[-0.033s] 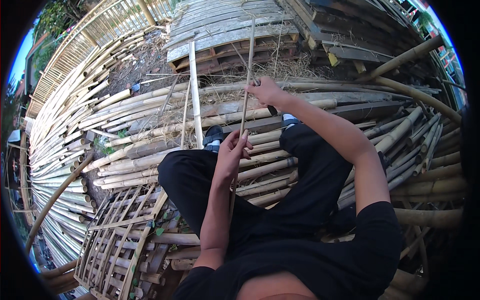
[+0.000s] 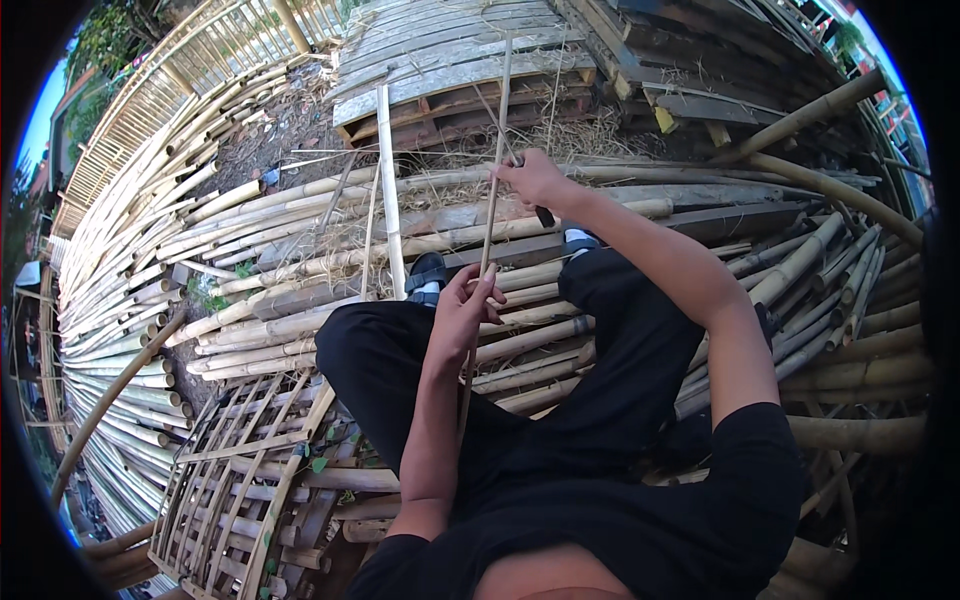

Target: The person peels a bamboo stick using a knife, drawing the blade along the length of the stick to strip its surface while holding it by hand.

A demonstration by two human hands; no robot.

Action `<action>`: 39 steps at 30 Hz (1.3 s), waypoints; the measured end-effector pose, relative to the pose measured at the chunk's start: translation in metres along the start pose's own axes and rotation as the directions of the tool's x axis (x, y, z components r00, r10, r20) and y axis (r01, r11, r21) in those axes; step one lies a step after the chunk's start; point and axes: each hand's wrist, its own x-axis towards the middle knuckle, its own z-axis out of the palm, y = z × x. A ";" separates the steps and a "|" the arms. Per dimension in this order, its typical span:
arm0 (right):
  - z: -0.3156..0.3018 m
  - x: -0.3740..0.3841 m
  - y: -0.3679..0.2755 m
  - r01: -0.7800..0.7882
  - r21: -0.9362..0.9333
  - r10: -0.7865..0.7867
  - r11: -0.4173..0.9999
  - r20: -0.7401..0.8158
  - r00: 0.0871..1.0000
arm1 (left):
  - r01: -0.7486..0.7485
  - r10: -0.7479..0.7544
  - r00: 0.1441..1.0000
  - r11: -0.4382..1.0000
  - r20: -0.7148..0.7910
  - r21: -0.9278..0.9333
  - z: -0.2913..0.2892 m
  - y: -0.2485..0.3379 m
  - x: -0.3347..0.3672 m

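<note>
A long, thin bamboo strip (image 2: 488,225) slants up from my lap, its far end reaching over the pallet. My left hand (image 2: 466,305) pinches it low down, between thumb and fingers, above my left knee. Farther along, my right hand (image 2: 537,182) is closed around a dark-handled knife (image 2: 545,216). The handle's end sticks out below the fist, and a bit of the metal shows beside the strip. My right fingers are against the strip there; exactly how the blade meets it is too small to tell.
Stacked bamboo poles (image 2: 290,265) lie under and around my feet. A wider pale slat (image 2: 388,190) stands left of the strip. Beyond are a wooden pallet (image 2: 460,65) and dark timber boards (image 2: 700,60). A bamboo lattice (image 2: 240,480) lies lower left; thick poles (image 2: 840,195) cross at right.
My right hand has shifted very slightly to the right, with the knife in it. The left hand keeps its hold on the strip.
</note>
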 end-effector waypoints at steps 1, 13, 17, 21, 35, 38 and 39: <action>-0.008 0.004 -0.002 0.007 0.025 -0.006 1.000 -0.039 0.999 | 0.020 -0.022 0.999 0.999 0.048 0.025 -0.003 0.000 -0.002; -0.042 0.022 0.003 0.084 -0.217 -0.122 0.973 -0.167 0.978 | 0.022 -0.023 0.999 0.999 -0.041 -0.024 0.002 -0.011 -0.003; -0.019 -0.002 0.005 0.247 -0.731 -0.301 0.636 0.060 0.952 | -0.061 0.061 0.984 0.998 -0.169 0.010 -0.005 -0.024 0.008; 0.004 -0.022 0.020 0.289 -0.835 -0.230 0.469 0.201 0.952 | 0.001 -0.008 0.992 0.998 -0.127 -0.058 0.008 -0.015 0.001; 0.031 -0.033 0.040 0.292 -0.884 -0.145 0.365 0.256 0.956 | -0.095 0.239 0.916 0.910 -0.322 0.404 0.004 -0.023 0.004; 0.008 -0.005 0.042 0.199 -0.927 -0.096 0.318 0.178 0.979 | -0.099 0.267 0.906 0.888 -0.328 0.448 0.004 -0.031 0.005; -0.001 0.006 0.039 0.121 -0.930 -0.097 0.347 0.093 0.991 | -0.107 0.282 0.902 0.880 -0.327 0.463 0.002 -0.036 0.005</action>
